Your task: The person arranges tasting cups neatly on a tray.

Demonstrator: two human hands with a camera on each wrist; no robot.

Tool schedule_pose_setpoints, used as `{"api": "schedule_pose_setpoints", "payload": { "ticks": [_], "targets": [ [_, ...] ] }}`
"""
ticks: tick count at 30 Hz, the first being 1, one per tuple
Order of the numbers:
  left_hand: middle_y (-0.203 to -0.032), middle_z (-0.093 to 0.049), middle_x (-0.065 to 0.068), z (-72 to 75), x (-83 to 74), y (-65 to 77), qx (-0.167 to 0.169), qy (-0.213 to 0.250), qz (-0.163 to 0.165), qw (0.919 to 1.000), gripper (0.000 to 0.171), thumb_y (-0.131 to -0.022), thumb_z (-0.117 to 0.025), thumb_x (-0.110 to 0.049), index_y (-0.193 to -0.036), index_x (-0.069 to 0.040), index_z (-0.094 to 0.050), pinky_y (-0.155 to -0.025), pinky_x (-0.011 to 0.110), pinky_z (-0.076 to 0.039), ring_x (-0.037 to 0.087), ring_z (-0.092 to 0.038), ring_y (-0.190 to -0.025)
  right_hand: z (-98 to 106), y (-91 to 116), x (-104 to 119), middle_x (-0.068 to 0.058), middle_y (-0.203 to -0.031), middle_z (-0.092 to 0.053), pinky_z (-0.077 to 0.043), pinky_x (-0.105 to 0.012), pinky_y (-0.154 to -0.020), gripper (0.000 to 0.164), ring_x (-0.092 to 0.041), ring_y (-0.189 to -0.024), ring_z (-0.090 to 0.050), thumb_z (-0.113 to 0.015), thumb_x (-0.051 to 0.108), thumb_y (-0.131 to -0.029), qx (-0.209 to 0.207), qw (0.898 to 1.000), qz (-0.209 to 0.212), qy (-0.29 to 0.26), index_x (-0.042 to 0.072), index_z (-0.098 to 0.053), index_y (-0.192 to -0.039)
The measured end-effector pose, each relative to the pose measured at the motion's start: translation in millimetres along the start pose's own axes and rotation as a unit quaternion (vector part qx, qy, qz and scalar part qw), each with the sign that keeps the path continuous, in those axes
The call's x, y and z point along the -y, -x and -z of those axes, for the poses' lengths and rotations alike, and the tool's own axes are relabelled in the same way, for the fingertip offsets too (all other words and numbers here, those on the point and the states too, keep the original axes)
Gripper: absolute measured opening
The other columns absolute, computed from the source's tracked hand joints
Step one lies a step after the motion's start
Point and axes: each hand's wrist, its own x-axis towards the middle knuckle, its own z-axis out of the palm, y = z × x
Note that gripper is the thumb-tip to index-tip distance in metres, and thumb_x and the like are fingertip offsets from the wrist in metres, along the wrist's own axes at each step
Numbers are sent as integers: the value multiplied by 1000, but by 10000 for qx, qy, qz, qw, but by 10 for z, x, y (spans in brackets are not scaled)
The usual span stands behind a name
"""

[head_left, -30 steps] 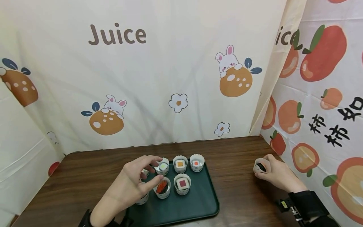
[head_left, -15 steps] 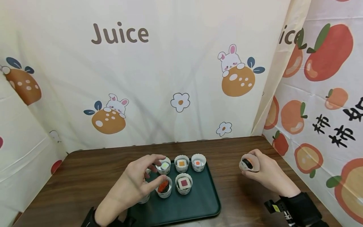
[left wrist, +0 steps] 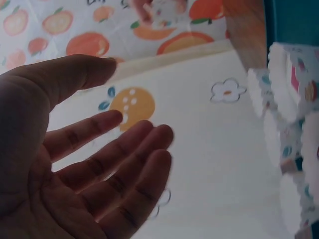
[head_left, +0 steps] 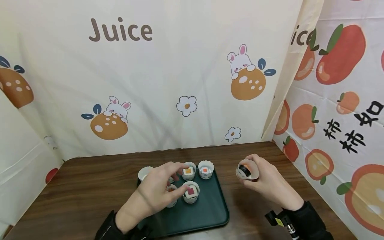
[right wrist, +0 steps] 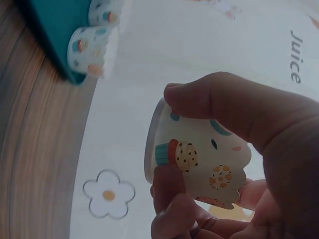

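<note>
In the head view my right hand grips a paper baking cup by its side, above the table to the right of the tray. Inside that cup lies a sushi piece with a black band and orange top. The right wrist view shows the cup's printed wall between thumb and fingers. My left hand hovers over the green tray, fingers loosely bent and holding nothing. Near its fingertips stand cups with white sushi pieces, one red-centred, one yellow-topped. It partly hides other cups behind it.
A cup with an orange-centred piece stands at the tray's far right corner. Another cup shows at the far left corner. Brown wooden table surrounds the tray; a printed curtain hangs behind it.
My right hand has carried the cup leftward from the table's right side, toward the tray. My left hand has shifted right over the tray, uncovering the far left cup.
</note>
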Motion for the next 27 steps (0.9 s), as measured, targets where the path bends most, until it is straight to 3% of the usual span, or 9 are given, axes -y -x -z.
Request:
{"api": "schedule_pose_setpoints", "payload": {
  "ticks": [7, 17, 22, 27],
  "targets": [
    [-109, -72, 1, -201, -111, -171, -48, 444, -470, 9979, 38, -96, -82, -18, -131, -13, -70, -73, 21, -60, 12, -72, -91, -71, -8, 188, 4, -112, -67, -55, -29, -80, 52, -12, -99, -62, -91, 14, -84, 13, 9988, 416, -276, 18, -60, -126],
    [-109, -72, 4, -516, -284, -383, 315, 1022, -179, 9941, 38, -97, -80, -15, -133, -11, -67, -78, 21, -60, 15, -74, -93, -212, -25, 298, 9, -109, -66, -56, -28, -81, 46, -6, -96, -62, -90, 16, -87, 187, 9930, 859, -783, 23, -62, -123],
    [-105, -71, 6, -657, -329, -433, 63, 1378, -221, 9902, 34, -95, -81, -10, -127, -9, -68, -72, 18, -60, 12, -74, -86, -295, -37, 345, 8, -110, -65, -56, -27, -81, 46, -6, -96, -61, -89, 14, -87, 321, 9896, 1096, -877, 23, -62, -123],
    [-111, -71, 5, -735, -365, -431, -50, 1502, -152, 9885, 38, -93, -83, -12, -128, -11, -67, -75, 17, -60, 12, -75, -87, -331, -15, 376, 4, -111, -64, -55, -25, -78, 47, -7, -93, -59, -87, 11, -87, 400, 9911, 915, -881, 20, -62, -125]
  ]
}}
